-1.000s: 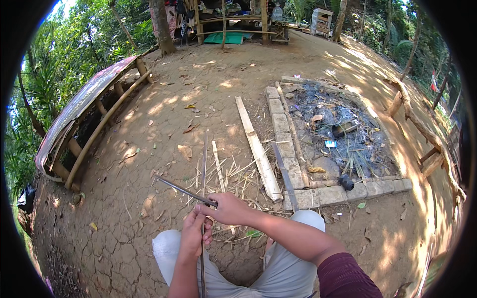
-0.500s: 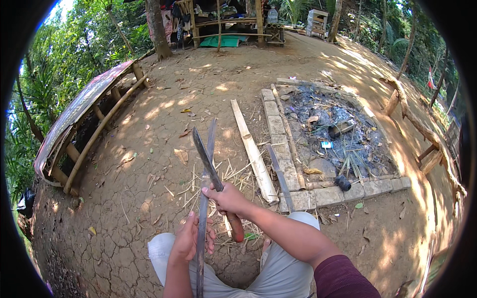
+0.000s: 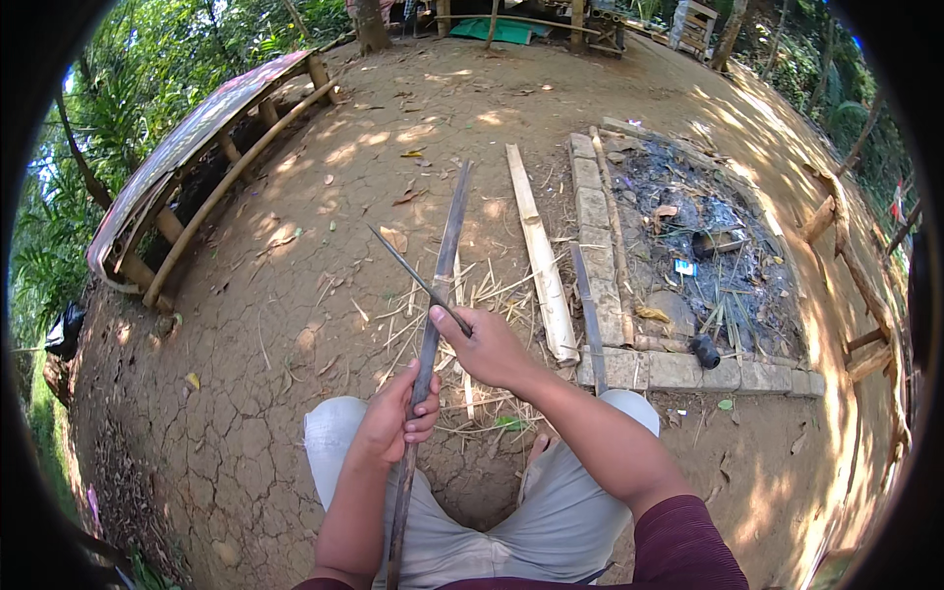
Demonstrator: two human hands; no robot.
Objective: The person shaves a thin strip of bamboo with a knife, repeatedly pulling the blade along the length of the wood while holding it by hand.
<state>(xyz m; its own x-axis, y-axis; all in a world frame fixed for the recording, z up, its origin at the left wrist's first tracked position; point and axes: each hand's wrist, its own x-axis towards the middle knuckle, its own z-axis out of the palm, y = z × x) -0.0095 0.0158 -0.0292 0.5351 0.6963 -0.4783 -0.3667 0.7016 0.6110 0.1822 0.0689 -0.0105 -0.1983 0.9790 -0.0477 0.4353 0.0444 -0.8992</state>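
My left hand point(image 3: 391, 418) is closed around a long, dark bamboo strip point(image 3: 455, 221), which runs from between my legs up and away over the ground. My right hand point(image 3: 489, 346) is closed on a machete, its handle mostly hidden in the fist. The machete's blade point(image 3: 403, 262) points up and to the left, seen nearly edge-on, and crosses the strip just above my left hand. My right thumb touches the strip at that crossing. Pale shavings point(image 3: 482, 287) lie scattered on the dirt beneath.
A pale split bamboo piece point(image 3: 539, 265) lies right of the shavings. Another dark strip point(image 3: 588, 320) leans against the block border point(image 3: 593, 208) of an ashy fire pit point(image 3: 703, 251). A low bamboo bench point(image 3: 202, 157) stands left; a wooden rail point(image 3: 854, 261) runs along the right.
My left hand has closed round the strip from a looser, open pose. The machete has turned from broadside to nearly edge-on and tilted further left. The view has shifted downward.
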